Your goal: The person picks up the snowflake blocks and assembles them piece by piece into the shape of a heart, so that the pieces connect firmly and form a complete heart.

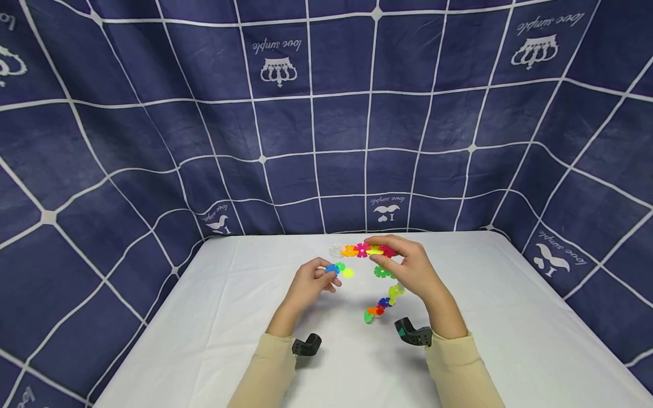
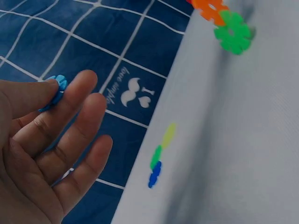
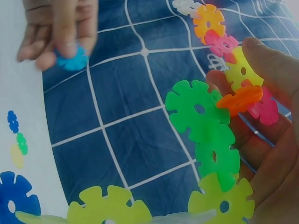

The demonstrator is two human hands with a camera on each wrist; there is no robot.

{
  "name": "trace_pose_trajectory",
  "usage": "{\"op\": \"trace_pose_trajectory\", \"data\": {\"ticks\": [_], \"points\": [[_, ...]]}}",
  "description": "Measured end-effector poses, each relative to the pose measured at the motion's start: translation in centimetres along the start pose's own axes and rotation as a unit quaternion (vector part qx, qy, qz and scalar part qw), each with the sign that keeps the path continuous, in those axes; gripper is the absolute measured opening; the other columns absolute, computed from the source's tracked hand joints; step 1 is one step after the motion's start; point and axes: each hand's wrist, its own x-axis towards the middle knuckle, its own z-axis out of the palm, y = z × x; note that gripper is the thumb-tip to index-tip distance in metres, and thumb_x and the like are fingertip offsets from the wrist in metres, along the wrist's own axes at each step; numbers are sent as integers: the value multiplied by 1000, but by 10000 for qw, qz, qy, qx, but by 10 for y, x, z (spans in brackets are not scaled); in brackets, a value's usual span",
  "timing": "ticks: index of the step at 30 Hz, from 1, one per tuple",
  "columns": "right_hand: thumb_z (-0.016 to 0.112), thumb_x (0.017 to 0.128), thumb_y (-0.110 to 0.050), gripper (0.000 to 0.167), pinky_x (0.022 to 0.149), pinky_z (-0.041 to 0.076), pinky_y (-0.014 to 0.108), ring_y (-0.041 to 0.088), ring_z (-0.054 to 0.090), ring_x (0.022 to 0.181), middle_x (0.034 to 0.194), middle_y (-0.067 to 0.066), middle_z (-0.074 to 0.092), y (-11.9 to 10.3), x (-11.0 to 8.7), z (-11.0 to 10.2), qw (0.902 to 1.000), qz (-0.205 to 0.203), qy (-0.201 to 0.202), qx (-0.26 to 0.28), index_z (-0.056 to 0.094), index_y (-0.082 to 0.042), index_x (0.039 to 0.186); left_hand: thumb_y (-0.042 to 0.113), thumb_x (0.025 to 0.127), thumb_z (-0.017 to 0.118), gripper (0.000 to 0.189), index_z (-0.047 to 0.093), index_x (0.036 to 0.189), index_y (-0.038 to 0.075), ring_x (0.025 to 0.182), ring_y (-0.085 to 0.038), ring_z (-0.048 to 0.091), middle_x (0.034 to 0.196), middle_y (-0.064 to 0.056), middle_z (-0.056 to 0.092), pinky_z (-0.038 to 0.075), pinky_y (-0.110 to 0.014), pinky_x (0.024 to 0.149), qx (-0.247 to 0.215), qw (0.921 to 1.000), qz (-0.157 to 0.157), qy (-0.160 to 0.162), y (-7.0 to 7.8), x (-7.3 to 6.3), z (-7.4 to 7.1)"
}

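My left hand pinches a light blue flower-shaped disc between thumb and index finger, the other fingers loosely bent. My right hand grips a yellow disc in a long curved chain of interlocking plastic flower discs. Beyond that yellow disc, the chain runs left through a pink disc and an orange disc to a clear one. The other way, it bends through green discs and yellow ones down to a green end disc. The two hands are apart.
On the white-covered table lies a short row of blue, green and yellow discs. A dark blue checked cloth hangs behind and at both sides. Black devices sit at both wrists.
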Motion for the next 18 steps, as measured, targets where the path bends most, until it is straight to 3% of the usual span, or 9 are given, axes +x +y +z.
{"op": "trace_pose_trajectory", "data": {"ticks": [6, 13, 18], "points": [[76, 89, -16, 33, 87, 59, 34, 12, 68, 103, 115, -3, 74, -1, 0, 0, 10000, 25, -15, -26, 72, -17, 121, 8, 97, 64, 34, 57, 130, 8, 66, -21, 69, 86, -19, 75, 62, -32, 73, -520, 9984, 169, 115, 19, -4, -7], [76, 88, -13, 33, 86, 60, 44, 14, 69, 103, 115, -2, 74, -1, 0, 1, 10000, 20, -19, -15, 73, -16, 120, 3, 95, 65, 36, 60, 130, 10, 67, -15, 67, 90, -18, 73, 62, -29, 74, -1078, 9925, 560, 107, 36, -9, -16], [76, 89, -13, 32, 86, 60, 39, 13, 69, 103, 115, -3, 74, 0, 0, 1, 10000, 55, -8, -71, 72, -17, 121, 2, 94, 66, 42, 58, 134, 10, 70, -15, 69, 97, -19, 73, 62, -31, 77, -1253, 9890, 780, 48, 44, -14, -23]]}}
